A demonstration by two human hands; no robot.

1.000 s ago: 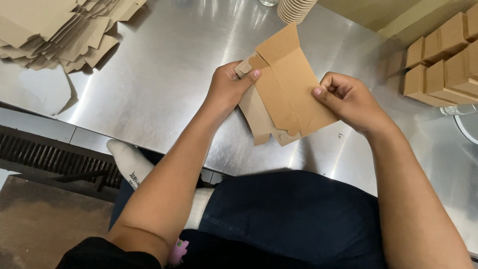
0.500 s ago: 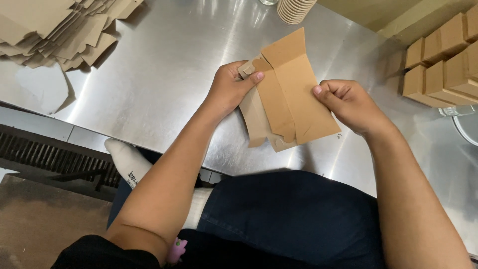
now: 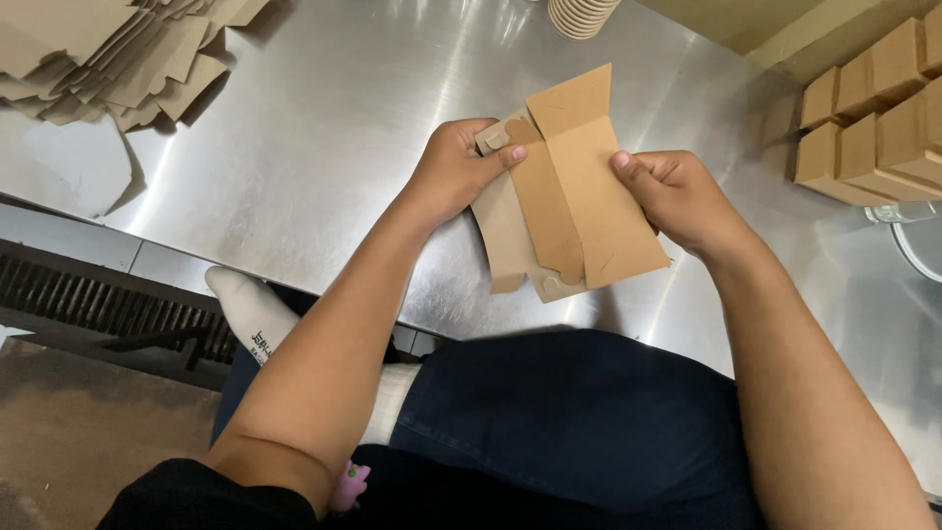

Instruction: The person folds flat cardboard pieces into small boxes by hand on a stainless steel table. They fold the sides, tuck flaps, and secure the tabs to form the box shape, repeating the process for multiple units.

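Both hands clamp one flat brown cardboard blank above the steel table: the left hand pinches its left tab, the right hand its right edge. Loose blanks lie at ten o'clock, folded boxes at two o'clock.

Steel table carries flat cardboard blanks, folded boxes and stacked lids
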